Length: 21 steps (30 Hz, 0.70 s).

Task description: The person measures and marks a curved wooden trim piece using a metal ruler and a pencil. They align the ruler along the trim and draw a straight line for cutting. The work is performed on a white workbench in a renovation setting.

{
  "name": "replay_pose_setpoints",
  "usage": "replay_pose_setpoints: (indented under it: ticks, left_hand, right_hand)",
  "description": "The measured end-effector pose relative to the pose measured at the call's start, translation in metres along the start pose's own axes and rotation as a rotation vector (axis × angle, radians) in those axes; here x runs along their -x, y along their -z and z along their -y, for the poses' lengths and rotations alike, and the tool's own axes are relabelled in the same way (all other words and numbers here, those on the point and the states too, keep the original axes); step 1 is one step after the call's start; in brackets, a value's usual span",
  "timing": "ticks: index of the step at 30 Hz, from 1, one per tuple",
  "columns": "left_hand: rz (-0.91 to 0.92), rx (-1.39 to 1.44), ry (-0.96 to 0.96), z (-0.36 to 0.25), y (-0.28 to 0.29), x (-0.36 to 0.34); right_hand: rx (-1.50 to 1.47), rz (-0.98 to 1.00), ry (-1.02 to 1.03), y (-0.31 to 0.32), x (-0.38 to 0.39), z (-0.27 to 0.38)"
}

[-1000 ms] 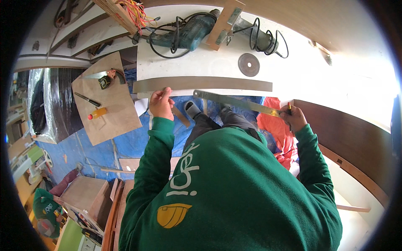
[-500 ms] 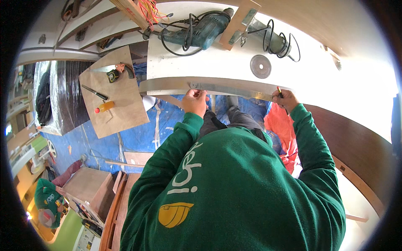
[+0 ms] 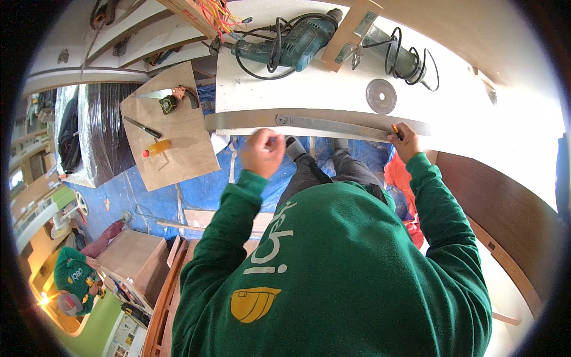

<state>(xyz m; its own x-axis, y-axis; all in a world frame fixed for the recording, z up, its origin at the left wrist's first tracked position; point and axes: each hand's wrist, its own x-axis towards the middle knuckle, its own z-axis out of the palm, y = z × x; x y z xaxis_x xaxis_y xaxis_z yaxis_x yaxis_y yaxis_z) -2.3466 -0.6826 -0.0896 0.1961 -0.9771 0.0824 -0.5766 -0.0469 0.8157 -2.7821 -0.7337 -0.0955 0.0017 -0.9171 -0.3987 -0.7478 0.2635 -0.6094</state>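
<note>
From here I have the thin silver metal ruler (image 3: pixel 333 125) lying along the long brown strip (image 3: pixel 238 121), apparently steadied by my right hand (image 3: pixel 407 143), fingers clamped on a slim yellow-and-black pencil (image 3: pixel 397 131). My left hand (image 3: pixel 262 154) has left the ruler, drawing nearer; blurred, I cannot tell whether its fingers meet.

Blue floor sheeting (image 3: pixel 205 193) lies creased; light (image 3: pixel 532 128) glares at right; shelves (image 3: pixel 148 43) stand upper left.

The person's green sweatshirt (image 3: pixel 357 256) has big white lettering (image 3: pixel 269 250) plus a yellow hard-hat logo (image 3: pixel 254 304), and the co-worker's green top (image 3: pixel 68 266) has white letters (image 3: pixel 75 276) too. Metal ruler (image 3: pixel 333 125) markings? Too tiny to read.
</note>
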Motion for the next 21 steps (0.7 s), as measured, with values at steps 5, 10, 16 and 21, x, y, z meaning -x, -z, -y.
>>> replay_pose_setpoints:
  ticks: [5, 10, 16, 21]
  left_hand:
    - [0.170, -0.538, -0.268, 0.029, 0.074, -0.050]
    - [0.457, -0.657, -0.398, 0.035, 0.096, -0.084]
    - [0.476, -0.594, -0.483, 0.020, 0.074, -0.091]
    - [0.531, -0.540, -0.474, 0.006, 0.044, -0.084]
  right_hand:
    - [0.042, 0.010, 0.022, 0.003, -0.003, -0.005]
    - [0.035, 0.001, 0.022, 0.012, -0.001, -0.004]
    - [-0.039, -0.029, 0.026, 0.015, 0.006, -0.001]
    - [-0.097, -0.080, 0.063, 0.009, 0.007, 0.000]
